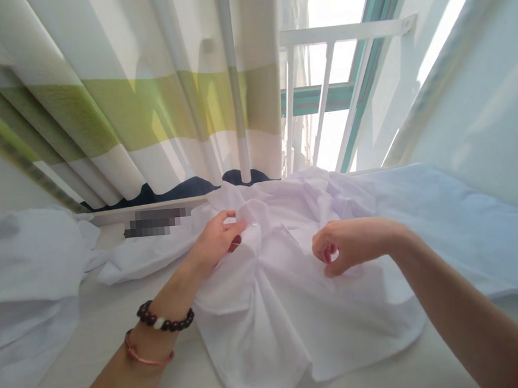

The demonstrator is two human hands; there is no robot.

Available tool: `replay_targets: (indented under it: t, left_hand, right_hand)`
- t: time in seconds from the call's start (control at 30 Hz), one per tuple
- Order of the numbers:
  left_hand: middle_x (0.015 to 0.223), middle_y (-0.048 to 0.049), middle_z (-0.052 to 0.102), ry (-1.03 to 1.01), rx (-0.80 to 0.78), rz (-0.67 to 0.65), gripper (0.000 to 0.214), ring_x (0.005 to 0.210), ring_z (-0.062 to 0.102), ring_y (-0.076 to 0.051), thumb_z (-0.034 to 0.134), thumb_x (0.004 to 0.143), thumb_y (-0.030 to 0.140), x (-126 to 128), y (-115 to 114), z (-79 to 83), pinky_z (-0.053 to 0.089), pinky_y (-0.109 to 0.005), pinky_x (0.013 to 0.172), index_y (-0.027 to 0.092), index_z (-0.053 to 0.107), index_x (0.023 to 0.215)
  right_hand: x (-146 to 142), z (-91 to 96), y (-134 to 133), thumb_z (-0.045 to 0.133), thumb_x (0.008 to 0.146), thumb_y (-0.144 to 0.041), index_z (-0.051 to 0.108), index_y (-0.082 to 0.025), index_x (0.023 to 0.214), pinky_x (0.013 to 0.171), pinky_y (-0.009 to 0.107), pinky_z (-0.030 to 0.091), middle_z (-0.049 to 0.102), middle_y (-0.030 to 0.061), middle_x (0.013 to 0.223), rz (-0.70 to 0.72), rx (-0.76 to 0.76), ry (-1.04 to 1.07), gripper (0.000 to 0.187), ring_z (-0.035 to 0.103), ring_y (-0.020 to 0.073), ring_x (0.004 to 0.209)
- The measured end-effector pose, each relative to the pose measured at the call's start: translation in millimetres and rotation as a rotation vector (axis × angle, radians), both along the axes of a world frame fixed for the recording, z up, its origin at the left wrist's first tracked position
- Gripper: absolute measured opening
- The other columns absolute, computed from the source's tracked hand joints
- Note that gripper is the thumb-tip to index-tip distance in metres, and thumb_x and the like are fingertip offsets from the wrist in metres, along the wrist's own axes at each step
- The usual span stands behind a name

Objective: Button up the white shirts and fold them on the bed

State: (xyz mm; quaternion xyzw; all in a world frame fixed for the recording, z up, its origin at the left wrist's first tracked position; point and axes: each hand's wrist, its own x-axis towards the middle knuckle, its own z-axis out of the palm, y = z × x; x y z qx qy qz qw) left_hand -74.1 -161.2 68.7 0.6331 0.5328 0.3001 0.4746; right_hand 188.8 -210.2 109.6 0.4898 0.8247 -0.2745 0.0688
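Note:
A white shirt (270, 330) lies spread and creased in front of me, its curved hem toward me and small buttons near its middle. My left hand (218, 239) is on the upper part of the shirt, thumb and fingers closed on a fold of cloth by a button. Dark beads and a thin reddish band circle that wrist. To the right, my right hand (341, 247) bends down over the shirt with curled fingers, thumb and fingertips at the cloth. Its fingertips are partly hidden, but they appear to pinch the fabric.
More white cloth (23, 278) is heaped at the left, and pale bluish-white fabric (449, 221) spreads at the right. Behind stand a white railing (345, 32) and a white-and-green curtain (135, 108), with a window beyond. A pixelated patch lies left of my left hand.

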Motion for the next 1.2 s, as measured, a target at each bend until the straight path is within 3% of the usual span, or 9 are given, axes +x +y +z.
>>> replay_targets:
  t: [0.07, 0.17, 0.33, 0.5, 0.57, 0.73, 0.9, 1.03, 1.2]
  left_hand:
    - [0.102, -0.0051, 0.066, 0.068, -0.019, 0.0, 0.046, 0.086, 0.066, -0.019, 0.056, 0.086, 0.05, -4, 2, -0.8, 0.052, -0.031, 0.074, 0.023, 0.039, 0.119]
    - [0.127, -0.0076, 0.056, 0.259, 0.054, -0.261, 0.058, 0.105, 0.062, -0.021, 0.061, 0.083, 0.053, -17, -2, 10.9, 0.05, -0.034, 0.089, 0.028, 0.033, 0.128]
    - [0.128, -0.002, 0.052, 0.72, 0.046, -0.71, 0.064, 0.12, 0.052, -0.031, 0.083, 0.056, 0.048, -29, -19, 30.6, 0.044, -0.037, 0.098, 0.032, 0.058, 0.113]
    - [0.129, -0.0073, 0.051, 0.84, 0.053, -0.539, 0.078, 0.113, 0.055, -0.034, 0.085, 0.047, 0.033, -28, -17, 7.1, 0.046, -0.037, 0.09, 0.029, 0.056, 0.119]
    - [0.124, -0.007, 0.054, 0.827, 0.062, -0.531, 0.078, 0.108, 0.057, -0.033, 0.085, 0.047, 0.038, -29, -15, 0.6, 0.046, -0.036, 0.089, 0.028, 0.056, 0.118]
    - [0.105, -0.0066, 0.059, 0.806, 0.147, -0.529, 0.047, 0.095, 0.058, -0.028, 0.071, 0.067, 0.057, -29, -11, 2.4, 0.045, -0.037, 0.088, 0.022, 0.06, 0.095]
    - [0.108, -0.0065, 0.061, 0.761, 0.325, -0.43, 0.032, 0.097, 0.059, -0.025, 0.05, 0.088, 0.049, -21, -8, 3.4, 0.043, -0.04, 0.094, 0.021, 0.056, 0.102]
    - [0.122, -0.0127, 0.055, 0.792, 0.489, -0.299, 0.032, 0.109, 0.055, -0.029, 0.047, 0.091, 0.041, -11, -9, 1.2, 0.044, -0.043, 0.096, 0.019, 0.056, 0.112]
    - [0.117, -0.0175, 0.055, 0.913, 0.551, -0.206, 0.028, 0.111, 0.053, -0.034, 0.047, 0.092, 0.036, 0, -8, -6.3, 0.045, -0.045, 0.093, 0.016, 0.064, 0.1]
  right_hand:
    - [-2, 1.5, -3, 0.068, 0.073, -0.024, 0.066, -0.023, 0.063, 0.058, 0.028, 0.04, 0.071, 0.0008, 0.078, -0.007, -0.036, -0.06, 0.01, 0.06, 0.0178, 0.068]
    - [-13, -4.8, -1, 0.066, 0.077, -0.048, 0.066, -0.022, 0.063, 0.054, 0.029, 0.038, 0.072, 0.0019, 0.075, -0.047, -0.103, -0.124, 0.029, 0.06, 0.0183, 0.064]
    - [-36, -23.8, 2, 0.048, 0.079, -0.075, 0.067, -0.019, 0.066, 0.055, 0.03, 0.04, 0.068, 0.0072, 0.061, -0.133, 0.029, -0.128, 0.061, 0.062, 0.0215, 0.062]
    - [-48, -31.6, -1, 0.061, 0.077, -0.031, 0.069, -0.019, 0.085, 0.054, 0.028, 0.036, 0.071, 0.0072, 0.073, -0.02, 0.065, -0.266, 0.017, 0.064, 0.0233, 0.071]
    - [-47, -29.0, -2, 0.057, 0.076, -0.02, 0.069, -0.02, 0.088, 0.052, 0.026, 0.035, 0.072, 0.0043, 0.078, 0.037, 0.011, -0.228, 0.017, 0.063, 0.0198, 0.069]
    - [-44, -20.2, -9, 0.068, 0.074, -0.023, 0.069, -0.022, 0.077, 0.056, 0.023, 0.037, 0.071, -0.0017, 0.083, 0.206, -0.076, -0.039, 0.003, 0.06, 0.0144, 0.07]
    - [-54, -16.6, -19, 0.078, 0.071, -0.03, 0.074, -0.021, 0.081, 0.061, 0.021, 0.042, 0.072, -0.0021, 0.085, 0.325, -0.295, -0.021, 0.013, 0.064, 0.0144, 0.075]
    - [-47, -18.5, -13, 0.067, 0.081, -0.038, 0.073, -0.02, 0.08, 0.061, 0.022, 0.044, 0.074, 0.0, 0.083, 0.193, -0.31, -0.031, 0.019, 0.066, 0.0152, 0.074]
    - [-29, -27.7, 5, 0.052, 0.086, -0.024, 0.064, -0.018, 0.083, 0.054, 0.022, 0.047, 0.072, 0.0031, 0.077, -0.083, -0.333, 0.079, 0.014, 0.065, 0.0138, 0.06]
